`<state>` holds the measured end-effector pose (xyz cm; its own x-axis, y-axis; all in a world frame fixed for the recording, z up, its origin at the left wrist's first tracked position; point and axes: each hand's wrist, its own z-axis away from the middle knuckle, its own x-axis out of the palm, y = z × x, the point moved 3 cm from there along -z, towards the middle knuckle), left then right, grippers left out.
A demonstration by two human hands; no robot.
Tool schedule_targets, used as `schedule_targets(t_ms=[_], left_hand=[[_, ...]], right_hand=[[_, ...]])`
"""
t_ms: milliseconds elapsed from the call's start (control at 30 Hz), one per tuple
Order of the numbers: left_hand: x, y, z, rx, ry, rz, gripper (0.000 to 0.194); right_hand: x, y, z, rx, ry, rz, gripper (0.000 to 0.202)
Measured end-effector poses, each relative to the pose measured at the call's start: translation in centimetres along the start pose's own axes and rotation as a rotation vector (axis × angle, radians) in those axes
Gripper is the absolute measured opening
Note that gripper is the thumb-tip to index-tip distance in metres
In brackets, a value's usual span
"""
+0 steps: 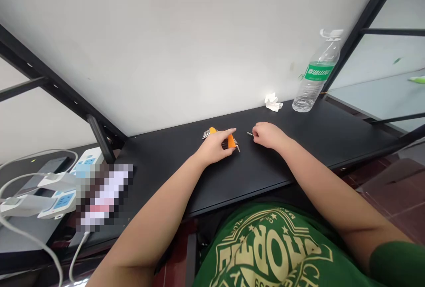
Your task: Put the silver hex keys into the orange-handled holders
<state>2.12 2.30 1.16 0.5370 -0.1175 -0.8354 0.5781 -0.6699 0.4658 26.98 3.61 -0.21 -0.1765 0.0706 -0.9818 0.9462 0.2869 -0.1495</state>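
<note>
An orange hex key holder (231,141) with several metal keys lies near the middle of the black desk. My left hand (215,146) rests over it, thumb and fingers around its body, and covers its middle part. Key ends stick out on both sides of that hand. A short way to the right, my right hand (265,135) is closed in a pinch on a thin metal hex key (250,133), whose end points left toward the holder. Most of this key is hidden by the fingers.
A crumpled white tissue (273,102) and a clear water bottle (315,74) with a green label stand by the wall. Power strips (63,198) with white cables and a pixelated phone (104,198) lie at the left. Black frame bars rise at both ends.
</note>
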Motion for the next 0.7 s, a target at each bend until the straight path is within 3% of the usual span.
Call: schedule_targets(t_ms=[167, 400, 700], left_hand=[[0.1, -0.2, -0.1, -0.085, 0.038, -0.025, 0.059], [0.1, -0.3, -0.2, -0.031, 0.064, -0.059, 0.051], [-0.1, -0.2, -0.1, 0.035, 0.086, -0.08, 0.05]], right_hand=[[-0.3, -0.7, 0.3, -0.092, 0.117, -0.114, 0.009], [-0.6, -3.3, 1.0, -0.359, 0.25, -0.422, 0.012], [-0.7, -3.9, 1.4, -0.468, 0.333, -0.331, 0.021]])
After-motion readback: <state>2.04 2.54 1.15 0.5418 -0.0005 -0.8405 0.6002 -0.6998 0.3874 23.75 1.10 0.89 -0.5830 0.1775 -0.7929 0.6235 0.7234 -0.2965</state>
